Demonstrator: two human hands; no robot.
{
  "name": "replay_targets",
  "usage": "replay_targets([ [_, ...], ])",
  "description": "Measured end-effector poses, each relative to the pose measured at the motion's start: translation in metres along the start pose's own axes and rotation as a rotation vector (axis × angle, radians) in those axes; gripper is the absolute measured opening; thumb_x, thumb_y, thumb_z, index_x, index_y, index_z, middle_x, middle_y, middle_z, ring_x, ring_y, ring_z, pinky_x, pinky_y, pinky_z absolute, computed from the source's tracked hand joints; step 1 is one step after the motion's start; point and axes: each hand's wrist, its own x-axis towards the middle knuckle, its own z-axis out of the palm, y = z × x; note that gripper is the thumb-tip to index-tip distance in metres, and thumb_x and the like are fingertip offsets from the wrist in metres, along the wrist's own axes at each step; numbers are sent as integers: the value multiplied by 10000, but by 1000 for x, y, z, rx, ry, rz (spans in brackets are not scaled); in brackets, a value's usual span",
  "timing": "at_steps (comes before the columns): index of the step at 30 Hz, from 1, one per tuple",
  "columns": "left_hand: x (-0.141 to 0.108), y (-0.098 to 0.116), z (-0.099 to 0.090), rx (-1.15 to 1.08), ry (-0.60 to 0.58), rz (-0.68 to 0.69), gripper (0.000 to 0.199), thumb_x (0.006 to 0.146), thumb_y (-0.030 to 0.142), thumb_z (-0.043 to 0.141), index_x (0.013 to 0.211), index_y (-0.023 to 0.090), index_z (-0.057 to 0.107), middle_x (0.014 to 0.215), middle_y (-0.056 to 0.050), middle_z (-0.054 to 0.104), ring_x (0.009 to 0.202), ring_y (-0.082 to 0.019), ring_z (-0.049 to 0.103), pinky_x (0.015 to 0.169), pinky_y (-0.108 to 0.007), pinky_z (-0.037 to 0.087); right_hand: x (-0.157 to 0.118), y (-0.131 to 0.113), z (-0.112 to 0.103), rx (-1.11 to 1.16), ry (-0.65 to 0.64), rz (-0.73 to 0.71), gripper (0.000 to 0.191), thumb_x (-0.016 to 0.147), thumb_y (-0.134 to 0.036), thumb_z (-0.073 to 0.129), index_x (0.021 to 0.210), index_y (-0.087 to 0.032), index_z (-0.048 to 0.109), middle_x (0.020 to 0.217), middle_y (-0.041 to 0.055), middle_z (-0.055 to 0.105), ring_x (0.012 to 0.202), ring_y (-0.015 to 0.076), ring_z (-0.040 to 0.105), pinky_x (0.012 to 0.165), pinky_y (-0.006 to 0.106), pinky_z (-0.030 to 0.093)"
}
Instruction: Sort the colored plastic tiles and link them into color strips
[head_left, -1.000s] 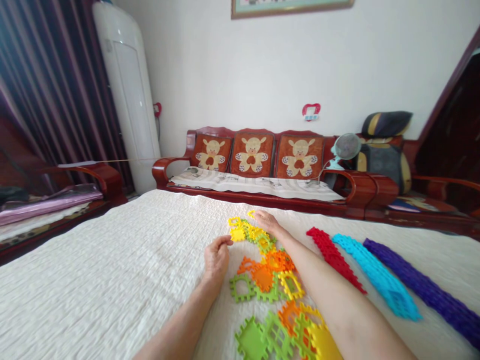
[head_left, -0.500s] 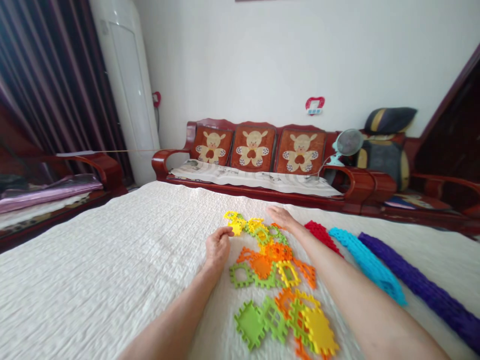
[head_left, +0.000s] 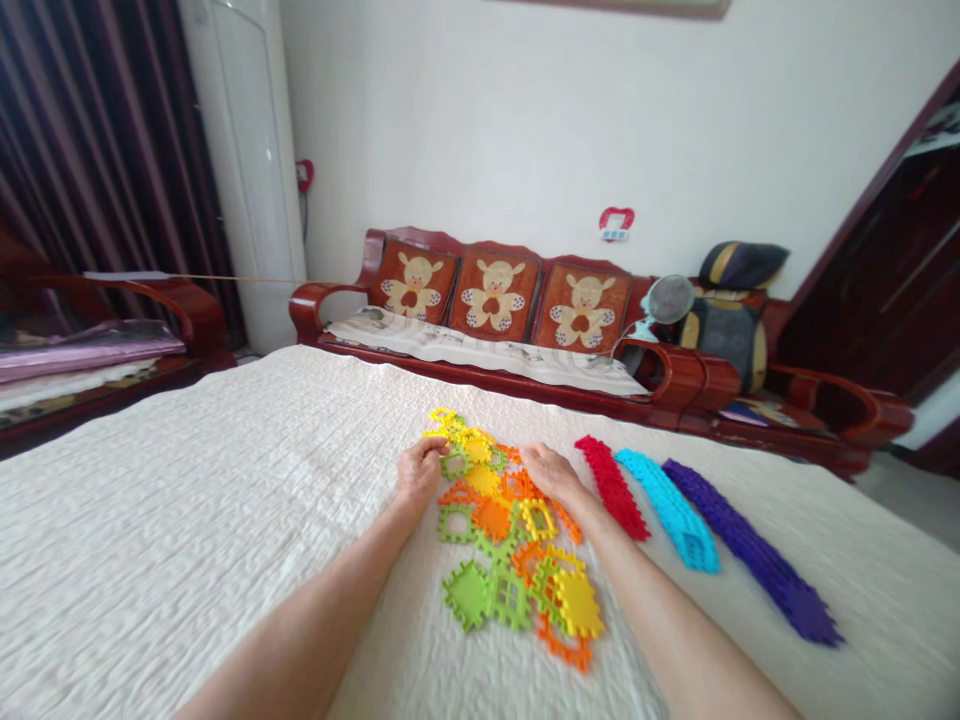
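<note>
Green, orange and yellow toothed plastic building pieces (head_left: 493, 519) lie in a loose, overlapping strip on the white quilted cover (head_left: 225, 520). At the strip's far left edge is my left hand (head_left: 420, 470), its fingers closed on a yellow piece (head_left: 435, 436). Across from it, my right hand (head_left: 549, 472) lies along the right side with its fingers stretched toward the orange pieces (head_left: 517, 485). Its fingertips touch or almost touch them; I cannot tell which. Nearer me are a green square (head_left: 469, 594) and a yellow one (head_left: 579, 602).
Right of my right arm lie a red row (head_left: 611, 485), a light blue row (head_left: 667, 508) and a purple row (head_left: 750, 550) of joined pieces. Beyond the cover stands a wooden sofa (head_left: 322, 300) with bear cushions, and a small fan (head_left: 670, 300) at its right end.
The view has shifted. My right hand has come nearer, down to the orange pieces, and the far part of the strip looks more gathered between my hands. My left hand stays at the yellow pieces.
</note>
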Motion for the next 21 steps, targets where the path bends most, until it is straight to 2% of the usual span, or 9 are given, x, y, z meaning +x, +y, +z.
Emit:
replay_targets([
  [3, 2, 3, -1, 17, -52, -33, 321, 646, 210, 426, 824, 155, 688, 768, -40, 703, 783, -167, 636, 814, -320, 488, -19, 0, 0, 109, -65, -51, 409, 856, -431, 341, 1080, -212, 604, 1100, 54, 647, 1009, 179, 583, 867, 279, 418],
  [6, 1, 13, -4, 61, -96, -49, 312, 630, 181, 434, 803, 154, 693, 775, -41, 709, 798, -167, 639, 817, -311, 489, -32, -1, -8, 182, 4, -33, 430, 861, -407, 326, 1163, -212, 562, 1228, 52, 582, 1130, 160, 517, 948, 265, 367],
  [10, -14, 31, -17, 168, -130, -60, 306, 626, 132, 434, 771, 163, 701, 802, -43, 714, 838, -172, 641, 861, -320, 469, -48, 4, -11, 168, 63, 110, 460, 829, -401, 371, 1158, -145, 565, 1211, 157, 575, 1142, 256, 515, 972, 401, 349],
  [12, -30, 41, -26, 227, -141, -59, 302, 647, 125, 435, 778, 161, 704, 833, -55, 714, 868, -183, 637, 884, -333, 456, -59, 4, -6, 182, 72, 139, 460, 802, -392, 419, 1146, -127, 571, 1184, 174, 588, 1125, 274, 530, 958, 419, 365],
  [16, -78, 59, -48, 351, -198, -24, 301, 715, 215, 507, 954, 177, 687, 996, -70, 690, 991, -223, 600, 939, -367, 418, -85, -1, 4, 271, 139, 64, 463, 832, -405, 356, 1208, -187, 518, 1265, 86, 548, 1170, 178, 500, 978, 302, 371],
  [19, -115, 70, -58, 485, -398, 166, 502, 746, 415, 559, 1203, 209, 559, 1247, -78, 561, 1162, -229, 500, 1002, -353, 371, -112, 0, 3, 359, 250, 14, 492, 828, -453, 352, 1205, -178, 507, 1272, 94, 534, 1188, 186, 478, 1008, 309, 350],
  [21, -135, 75, -59, 562, -503, 244, 683, 705, 512, 597, 1302, 211, 460, 1373, -97, 430, 1264, -256, 392, 1042, -380, 323, -132, 5, 3, 382, 259, -6, 505, 815, -473, 378, 1191, -162, 512, 1242, 113, 549, 1179, 208, 483, 1016, 340, 344],
])
